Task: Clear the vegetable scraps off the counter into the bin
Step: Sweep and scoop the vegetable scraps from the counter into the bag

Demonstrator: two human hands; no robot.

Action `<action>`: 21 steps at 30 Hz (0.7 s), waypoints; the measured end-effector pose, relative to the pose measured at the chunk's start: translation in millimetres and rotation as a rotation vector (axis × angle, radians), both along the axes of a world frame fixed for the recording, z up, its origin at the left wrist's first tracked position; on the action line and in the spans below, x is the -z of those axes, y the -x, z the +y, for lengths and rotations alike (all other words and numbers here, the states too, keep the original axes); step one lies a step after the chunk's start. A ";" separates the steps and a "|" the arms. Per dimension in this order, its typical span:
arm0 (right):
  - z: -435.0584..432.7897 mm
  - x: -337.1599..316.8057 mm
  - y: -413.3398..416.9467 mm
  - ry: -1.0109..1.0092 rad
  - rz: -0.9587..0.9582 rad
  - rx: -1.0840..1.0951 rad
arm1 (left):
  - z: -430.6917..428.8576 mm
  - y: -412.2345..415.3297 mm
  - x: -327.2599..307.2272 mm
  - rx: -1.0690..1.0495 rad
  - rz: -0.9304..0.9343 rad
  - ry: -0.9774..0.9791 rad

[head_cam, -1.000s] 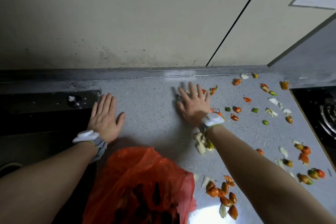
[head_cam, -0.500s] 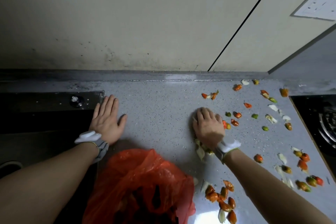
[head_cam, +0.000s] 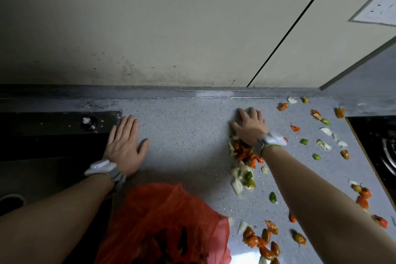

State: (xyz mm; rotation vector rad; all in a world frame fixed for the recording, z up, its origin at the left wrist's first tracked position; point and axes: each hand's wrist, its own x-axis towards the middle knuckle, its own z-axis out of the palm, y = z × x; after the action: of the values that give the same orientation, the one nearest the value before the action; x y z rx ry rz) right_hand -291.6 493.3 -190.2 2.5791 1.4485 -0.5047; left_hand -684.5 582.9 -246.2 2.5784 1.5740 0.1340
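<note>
Red, orange, green and white vegetable scraps lie scattered over the grey speckled counter (head_cam: 186, 135). My right hand (head_cam: 250, 127) rests palm down on the counter with fingers spread and slightly curled, and a heap of scraps (head_cam: 244, 156) lies under and just below its wrist. A second cluster of scraps (head_cam: 262, 240) sits near the front edge. A bin lined with a red plastic bag (head_cam: 162, 227) stands below the counter's front edge, with dark scraps inside. My left hand (head_cam: 125, 144) lies flat on the counter beside the sink, holding nothing.
A dark sink (head_cam: 53, 146) with a small knob (head_cam: 86, 122) lies at the left. A black stove top (head_cam: 381, 148) lies at the right edge. Loose scraps (head_cam: 323, 143) are strewn between my right hand and the stove. The wall runs along the back.
My right hand reached back toward the wall and to the right, then dragged scraps toward me; the heap beneath its wrist has grown. My left hand has stayed flat in place.
</note>
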 end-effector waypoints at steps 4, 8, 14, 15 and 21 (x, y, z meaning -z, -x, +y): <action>-34.7 -5.6 26.4 -0.033 0.010 -0.018 | 0.2 0.4 0.6 -0.004 0.005 0.008; -90.5 -17.3 56.9 0.004 0.017 -0.137 | -0.8 -1.6 -2.2 -0.013 0.014 0.015; -148.4 -20.4 76.3 -0.078 -0.076 -0.160 | 0.3 -0.6 -5.8 -0.018 0.035 0.039; -153.6 -17.4 80.4 -0.082 -0.087 -0.136 | 0.8 -1.1 -6.3 -0.018 0.038 0.039; -149.2 4.8 87.0 -0.097 -0.128 0.004 | 1.0 -1.1 -5.4 -0.020 0.048 0.037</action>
State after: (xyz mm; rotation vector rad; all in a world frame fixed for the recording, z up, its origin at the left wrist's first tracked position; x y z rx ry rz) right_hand -378.6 344.1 -195.0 2.6338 1.4588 -0.2701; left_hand -683.3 583.9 -240.8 2.5562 1.6032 0.0448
